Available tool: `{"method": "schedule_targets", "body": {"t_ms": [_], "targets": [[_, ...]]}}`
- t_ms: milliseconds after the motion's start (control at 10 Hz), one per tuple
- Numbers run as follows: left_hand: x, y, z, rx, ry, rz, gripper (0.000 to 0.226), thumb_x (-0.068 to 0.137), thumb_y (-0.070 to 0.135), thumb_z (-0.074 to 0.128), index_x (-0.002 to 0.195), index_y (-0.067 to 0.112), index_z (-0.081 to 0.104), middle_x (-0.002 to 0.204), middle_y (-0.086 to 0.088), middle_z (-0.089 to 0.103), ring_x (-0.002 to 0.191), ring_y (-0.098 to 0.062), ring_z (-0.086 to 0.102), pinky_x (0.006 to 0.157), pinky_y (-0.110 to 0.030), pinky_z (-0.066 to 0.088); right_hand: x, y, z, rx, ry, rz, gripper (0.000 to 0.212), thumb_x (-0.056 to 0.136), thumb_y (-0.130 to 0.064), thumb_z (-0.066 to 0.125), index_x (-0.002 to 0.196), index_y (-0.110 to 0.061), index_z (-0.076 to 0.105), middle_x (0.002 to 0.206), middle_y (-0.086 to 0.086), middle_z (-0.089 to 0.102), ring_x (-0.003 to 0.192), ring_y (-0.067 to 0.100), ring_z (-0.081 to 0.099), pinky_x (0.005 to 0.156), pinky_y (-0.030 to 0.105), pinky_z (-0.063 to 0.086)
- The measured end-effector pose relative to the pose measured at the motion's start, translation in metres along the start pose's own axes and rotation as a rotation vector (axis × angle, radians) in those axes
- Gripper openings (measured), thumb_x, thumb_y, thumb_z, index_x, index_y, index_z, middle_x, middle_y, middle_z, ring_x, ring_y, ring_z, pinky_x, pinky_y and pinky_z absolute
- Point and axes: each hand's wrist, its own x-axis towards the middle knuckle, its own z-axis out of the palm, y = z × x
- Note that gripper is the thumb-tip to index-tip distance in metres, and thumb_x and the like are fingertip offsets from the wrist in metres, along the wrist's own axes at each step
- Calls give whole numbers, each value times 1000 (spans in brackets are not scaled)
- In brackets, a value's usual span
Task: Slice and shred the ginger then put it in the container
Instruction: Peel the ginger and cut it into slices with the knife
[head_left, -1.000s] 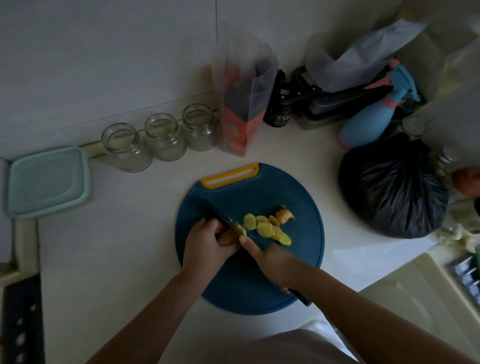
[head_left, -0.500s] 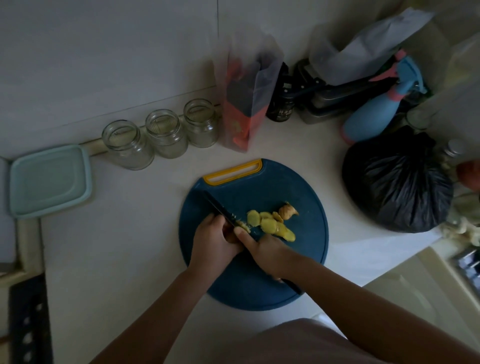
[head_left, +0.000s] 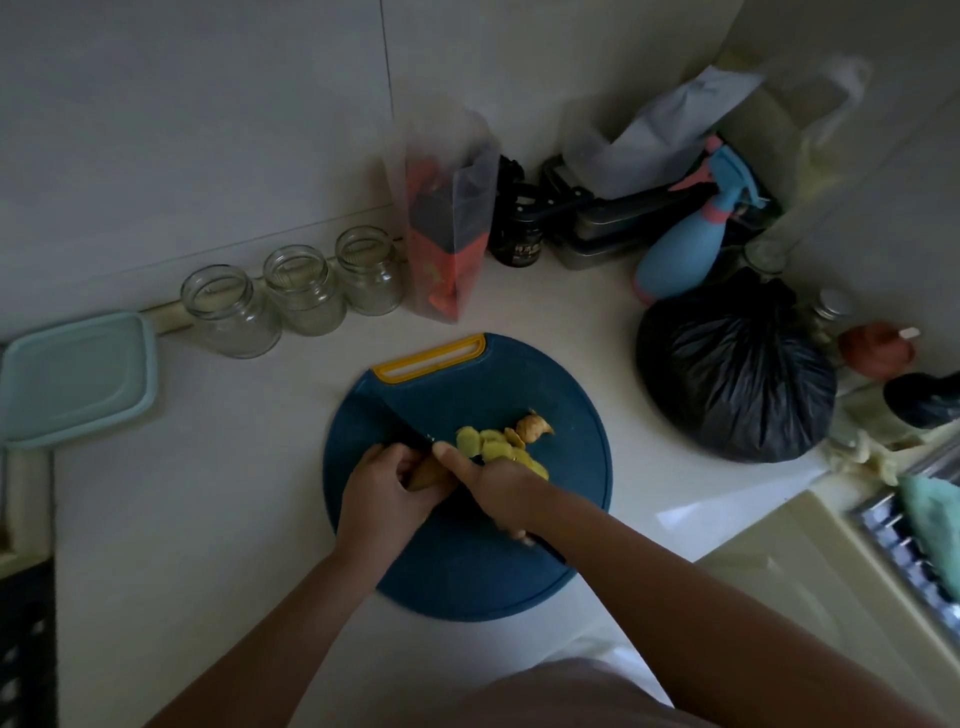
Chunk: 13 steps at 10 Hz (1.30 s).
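Note:
A round dark-blue cutting board (head_left: 571, 457) with a yellow handle lies on the pale counter. My left hand (head_left: 382, 493) grips a tan piece of ginger (head_left: 423, 470) on the board. My right hand (head_left: 493, 486) holds a dark knife (head_left: 402, 428), index finger along its spine; the blade points up-left, next to the ginger. Several yellow ginger slices (head_left: 491, 441) and a knobbly end piece (head_left: 532, 423) lie just right of the blade. A pale-green lidded container (head_left: 72, 379) sits at the far left.
Three empty glass jars (head_left: 296, 291) line the wall. A clear bag with red contents (head_left: 449, 234), a dark jar (head_left: 519, 244), a metal box, a blue spray bottle (head_left: 685, 244) and a black plastic bag (head_left: 737, 374) crowd the back right. A sink edge lies at the lower right.
The knife and both hands have stayed over the ginger with small cutting movements. The camera view has shifted slightly.

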Motion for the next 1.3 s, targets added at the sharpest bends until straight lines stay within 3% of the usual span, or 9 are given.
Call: {"method": "schedule_targets", "body": {"t_ms": [200, 300, 400, 500, 700, 800, 900, 1100, 1300], "targets": [[-4, 6, -7, -26, -22, 39, 26, 71, 31, 82, 91, 20, 72, 80, 4, 56, 72, -2, 54, 60, -10, 35, -7, 6, -9, 81, 70, -119, 74, 95, -66, 29, 134, -7, 50, 128, 21, 57, 115, 35, 57, 89, 34, 45], [-4, 6, -5, -45, -34, 39, 24, 72, 32, 81, 90, 19, 73, 80, 4, 54, 73, -6, 55, 63, -18, 39, -9, 15, -6, 146, 92, -66, 73, 95, -66, 28, 134, -7, 51, 129, 19, 57, 118, 34, 55, 97, 37, 43], [-4, 3, -4, -27, -9, 66, 22, 73, 35, 79, 85, 18, 72, 80, 5, 53, 70, -5, 55, 61, -14, 37, -15, 17, 5, -32, 180, -70, 52, 104, -47, 26, 153, -32, 18, 118, 21, 52, 105, 34, 55, 85, 39, 47], [-6, -1, -1, -2, 21, 75, 23, 73, 30, 80, 90, 14, 74, 84, 6, 54, 74, -7, 56, 62, -8, 36, -12, 18, 8, -21, 220, -57, 56, 106, -33, 21, 149, -47, -12, 97, 15, 37, 84, 25, 45, 70, 37, 41], [-8, -4, 7, 86, 50, 127, 24, 75, 26, 76, 88, 6, 72, 85, -2, 56, 78, -19, 58, 68, -22, 46, 1, 15, 15, 36, 178, -53, 57, 106, -32, 22, 151, -38, -13, 94, 14, 36, 84, 23, 42, 72, 35, 40], [-14, -4, 14, 190, 76, 99, 25, 77, 27, 69, 91, 7, 70, 87, -9, 59, 77, -29, 58, 69, -44, 52, 8, 4, 16, -11, 102, -80, 63, 102, -51, 23, 138, -1, 39, 81, 6, 44, 86, 21, 48, 75, 30, 37], [-17, -3, 18, 244, 81, 85, 28, 78, 28, 64, 92, 5, 71, 82, -11, 57, 74, -31, 56, 66, -45, 51, 16, -2, 17, -7, 58, -95, 68, 98, -60, 28, 118, -3, 59, 80, 2, 49, 97, 27, 57, 78, 30, 36], [-16, -7, 14, 255, 42, 163, 50, 79, 44, 47, 97, 3, 70, 83, -13, 57, 73, -31, 57, 66, -44, 52, 11, -6, 14, -167, 88, -141, 65, 97, -64, 25, 128, -14, 53, 101, 10, 50, 114, 35, 53, 92, 40, 42], [-9, -11, 5, 102, 22, 133, 47, 79, 50, 58, 97, 9, 72, 82, -6, 59, 75, -25, 58, 70, -43, 51, 11, -1, 11, -131, 152, -179, 54, 92, -71, 26, 86, -20, 44, 95, 6, 52, 109, 32, 56, 88, 35, 41]]}}
